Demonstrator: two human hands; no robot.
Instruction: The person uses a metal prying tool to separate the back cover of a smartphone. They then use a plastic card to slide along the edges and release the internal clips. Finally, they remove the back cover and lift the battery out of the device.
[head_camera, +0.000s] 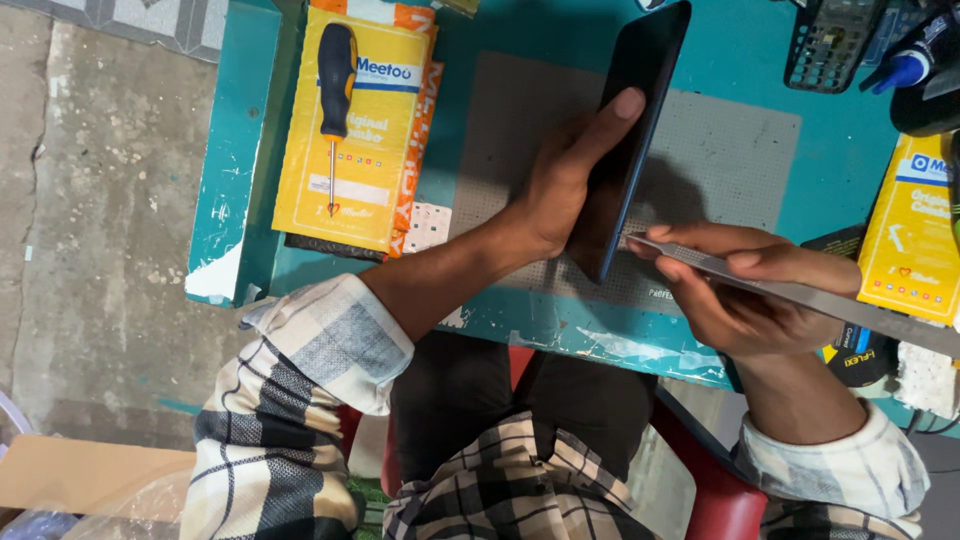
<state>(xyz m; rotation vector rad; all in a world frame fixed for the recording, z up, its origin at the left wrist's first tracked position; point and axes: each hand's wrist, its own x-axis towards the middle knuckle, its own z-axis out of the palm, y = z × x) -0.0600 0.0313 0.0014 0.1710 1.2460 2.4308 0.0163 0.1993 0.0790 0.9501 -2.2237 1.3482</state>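
Left hand (565, 185): forearm comes up from lower left, sleeve rolled, fingers extended and wrapped in a grip, index stretched straight. Right hand (745, 290): enters from lower right, wrist bent, fingers curled in a pinch, thumb on top.

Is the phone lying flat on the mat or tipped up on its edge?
Tipped up on edge: the left hand holds the phone above the grey mat, while the right hand puts a thin metal tool to its side.
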